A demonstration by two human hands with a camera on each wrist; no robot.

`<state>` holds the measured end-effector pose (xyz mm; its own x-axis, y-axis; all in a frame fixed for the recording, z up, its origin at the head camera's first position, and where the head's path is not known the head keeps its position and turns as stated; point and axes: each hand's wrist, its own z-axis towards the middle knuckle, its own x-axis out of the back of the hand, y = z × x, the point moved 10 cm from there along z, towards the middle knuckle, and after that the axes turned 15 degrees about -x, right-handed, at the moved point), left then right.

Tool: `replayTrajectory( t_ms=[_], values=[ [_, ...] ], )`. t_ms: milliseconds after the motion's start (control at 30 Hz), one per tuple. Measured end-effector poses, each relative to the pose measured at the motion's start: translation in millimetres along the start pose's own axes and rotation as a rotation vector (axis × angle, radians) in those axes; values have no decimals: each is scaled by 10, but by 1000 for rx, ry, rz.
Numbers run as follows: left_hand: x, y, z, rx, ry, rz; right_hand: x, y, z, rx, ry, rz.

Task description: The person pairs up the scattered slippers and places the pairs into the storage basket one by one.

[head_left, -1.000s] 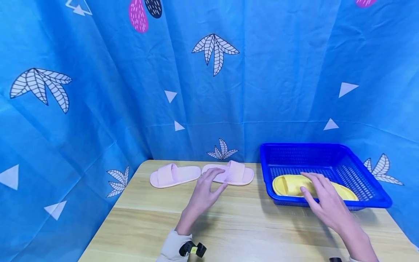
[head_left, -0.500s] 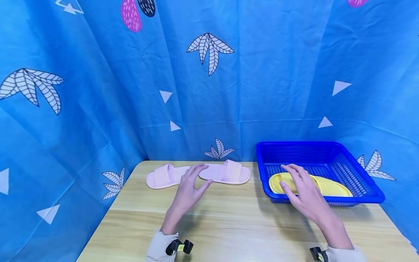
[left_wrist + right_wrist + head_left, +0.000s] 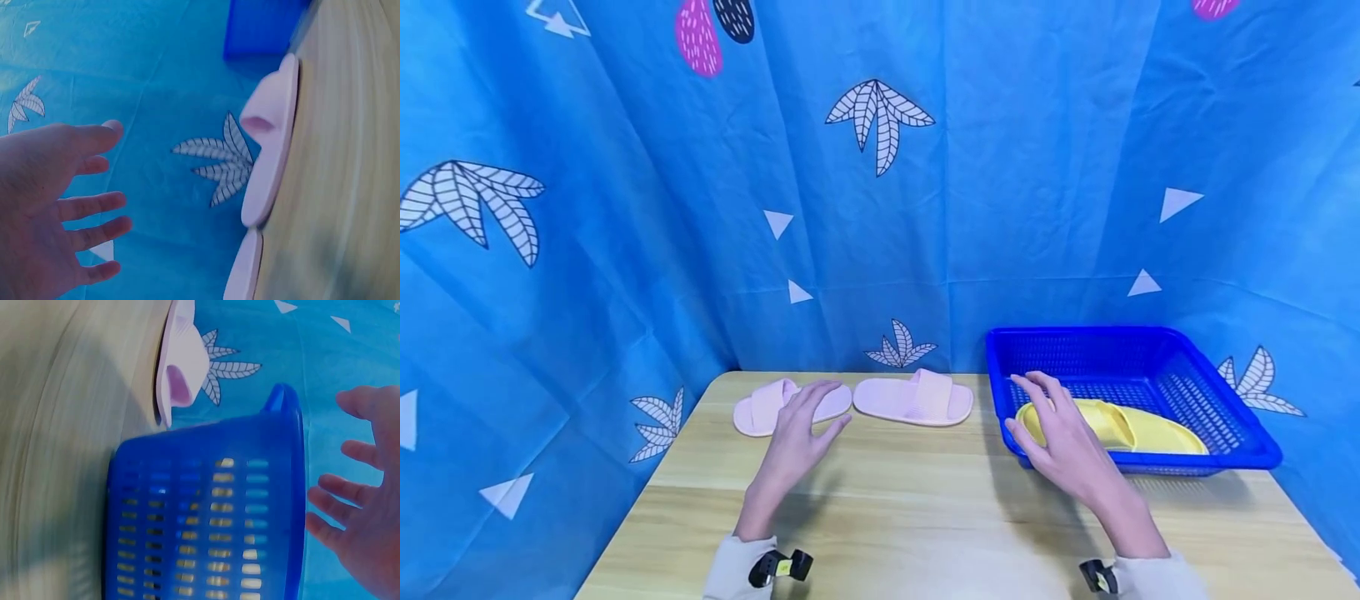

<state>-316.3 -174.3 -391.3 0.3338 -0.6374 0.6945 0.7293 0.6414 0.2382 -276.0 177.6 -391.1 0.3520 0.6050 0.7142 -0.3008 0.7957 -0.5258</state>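
Two pink slippers lie end to end along the back of the table: the left slipper (image 3: pixel 835 402) and the right slipper (image 3: pixel 934 398). My left hand (image 3: pixel 793 442) hovers over the left one and hides part of it, fingers loosely bent and holding nothing. In the left wrist view that hand (image 3: pixel 56 200) is spread, apart from the slippers. My right hand (image 3: pixel 1063 446) is above the near left rim of a blue basket (image 3: pixel 1210 460), also holding nothing. Yellow footwear (image 3: pixel 1165 432) lies inside the basket, partly covered by that hand; whether one slipper or two, I cannot tell.
The wooden table (image 3: pixel 910 517) has rounded corners at the back. A blue patterned curtain (image 3: pixel 880 233) hangs close behind the table and along its left side. The basket's slotted side wall (image 3: pixel 206 519) stands up from the table at the right.
Both hands have shifted left. The left hand went from near the right pink slipper to over the left one; the right hand slid toward the basket's left end. Slippers and basket stay in place.
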Motion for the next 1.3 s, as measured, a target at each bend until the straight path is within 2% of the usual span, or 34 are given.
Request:
replayTrajectory(
  t_ms=[200,467,733,1000,1167,1300],
  values=[
    [8,-185,-176,21,-5,50,-102,-97,20,19,-6,-2],
    [107,-463,-293,118,-63,100,-246,-221,100,29,-35,-5],
    [127,-617,-316,88,-98,109,-401,-307,150,40,-70,-4],
    [214,-803,-333,73,-81,126,-590,-384,288,38,-116,8],
    [176,-919,-375,84,-122,131,-686,-408,327,34,-136,14],
    [133,-1004,-403,73,-125,124,-777,-395,360,5,-170,13]
  ],
)
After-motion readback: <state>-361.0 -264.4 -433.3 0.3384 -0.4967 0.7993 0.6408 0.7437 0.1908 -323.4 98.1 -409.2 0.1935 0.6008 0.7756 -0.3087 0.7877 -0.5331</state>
